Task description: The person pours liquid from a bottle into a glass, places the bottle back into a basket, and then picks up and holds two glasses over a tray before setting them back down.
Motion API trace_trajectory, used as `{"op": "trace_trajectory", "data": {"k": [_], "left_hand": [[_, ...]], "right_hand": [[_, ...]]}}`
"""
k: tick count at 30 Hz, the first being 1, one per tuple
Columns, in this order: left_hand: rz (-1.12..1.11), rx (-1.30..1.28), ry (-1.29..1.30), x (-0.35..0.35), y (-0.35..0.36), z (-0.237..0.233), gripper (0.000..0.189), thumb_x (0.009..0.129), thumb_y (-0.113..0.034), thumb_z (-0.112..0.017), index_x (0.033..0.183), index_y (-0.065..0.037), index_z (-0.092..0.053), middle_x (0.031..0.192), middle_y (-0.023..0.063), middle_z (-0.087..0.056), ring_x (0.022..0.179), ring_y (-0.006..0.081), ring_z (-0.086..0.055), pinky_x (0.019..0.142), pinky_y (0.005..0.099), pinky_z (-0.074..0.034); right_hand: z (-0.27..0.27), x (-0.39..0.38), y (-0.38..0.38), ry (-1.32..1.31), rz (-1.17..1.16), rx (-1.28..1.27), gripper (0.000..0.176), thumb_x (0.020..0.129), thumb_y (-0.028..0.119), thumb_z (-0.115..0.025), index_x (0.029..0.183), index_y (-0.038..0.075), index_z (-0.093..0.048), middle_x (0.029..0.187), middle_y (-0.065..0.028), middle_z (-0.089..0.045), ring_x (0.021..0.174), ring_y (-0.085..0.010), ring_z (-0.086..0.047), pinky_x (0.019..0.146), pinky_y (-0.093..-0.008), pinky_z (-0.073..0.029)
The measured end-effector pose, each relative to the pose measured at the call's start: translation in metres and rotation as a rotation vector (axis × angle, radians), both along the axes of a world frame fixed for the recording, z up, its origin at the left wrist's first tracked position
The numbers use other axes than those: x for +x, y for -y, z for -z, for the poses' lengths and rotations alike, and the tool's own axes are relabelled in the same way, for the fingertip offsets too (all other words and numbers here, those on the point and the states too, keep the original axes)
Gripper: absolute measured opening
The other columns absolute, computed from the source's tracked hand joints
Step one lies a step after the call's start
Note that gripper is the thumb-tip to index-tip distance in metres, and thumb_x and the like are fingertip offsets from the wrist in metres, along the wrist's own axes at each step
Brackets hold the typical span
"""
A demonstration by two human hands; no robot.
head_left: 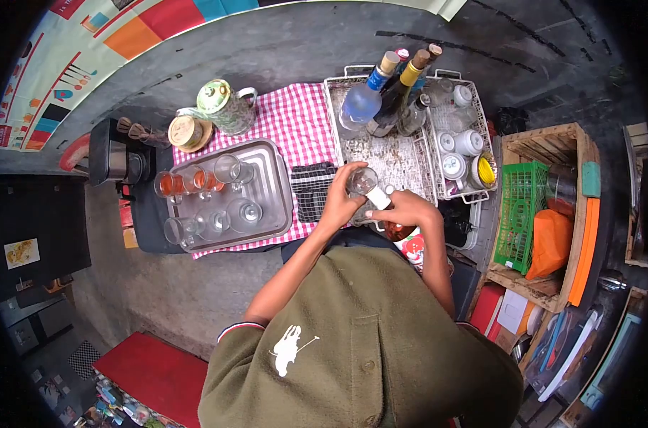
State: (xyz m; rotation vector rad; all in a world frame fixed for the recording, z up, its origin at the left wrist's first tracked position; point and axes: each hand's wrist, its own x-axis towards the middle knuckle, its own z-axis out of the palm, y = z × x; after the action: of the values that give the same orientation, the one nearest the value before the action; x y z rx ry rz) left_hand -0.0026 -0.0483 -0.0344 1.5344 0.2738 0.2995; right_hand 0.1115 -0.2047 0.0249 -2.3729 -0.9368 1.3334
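Observation:
My left hand (343,199) is wrapped round a clear glass (362,181), in front of my body. Just right of it, my right hand (407,209) holds a bottle by its white-wrapped neck (379,198), tilted against the glass rim. The bottle's body is mostly hidden below my right hand. To the left, a metal tray (282,187) bears several glass cups in two rows. Reddish liquid shows in a cup at the back left (168,184) and in the one beside it; the front cups look clear.
Behind my hands, a white wire rack (331,107) holds tall bottles. Another rack (492,143) holds jars and cups. A green teapot (228,110) and a round wooden container (186,132) stand behind the tray. Right: a wooden crate (542,135) with a green basket (517,214).

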Motion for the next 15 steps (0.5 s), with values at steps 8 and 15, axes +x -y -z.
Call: {"op": "trace_trajectory", "data": {"k": [8, 15], "left_hand": [[0.005, -0.017, -0.006, 0.001, -0.001, 0.0, 0.071, 0.063, 0.017, -0.059, 0.131, -0.005, -0.053, 0.13, 0.0092, -0.054, 0.125, 0.0201, -0.052, 0.106, 0.0305, -0.04], [-0.006, -0.05, -0.004, 0.002, -0.003, 0.002, 0.07, 0.062, 0.017, -0.059, 0.129, -0.004, -0.054, 0.128, 0.0086, -0.054, 0.123, 0.0195, -0.053, 0.106, 0.03, -0.039]], "right_hand": [[0.011, 0.001, 0.003, 0.026, 0.003, 0.028, 0.074, 0.074, 0.07, -0.067, 0.089, -0.002, -0.074, 0.077, -0.0218, -0.071, 0.076, -0.0328, -0.073, 0.074, -0.0402, -0.056], [-0.009, 0.0, -0.006, 0.023, 0.008, -0.036, 0.075, 0.074, 0.071, -0.067, 0.09, -0.002, -0.073, 0.077, -0.0225, -0.071, 0.077, -0.0341, -0.072, 0.075, -0.0411, -0.055]]}}
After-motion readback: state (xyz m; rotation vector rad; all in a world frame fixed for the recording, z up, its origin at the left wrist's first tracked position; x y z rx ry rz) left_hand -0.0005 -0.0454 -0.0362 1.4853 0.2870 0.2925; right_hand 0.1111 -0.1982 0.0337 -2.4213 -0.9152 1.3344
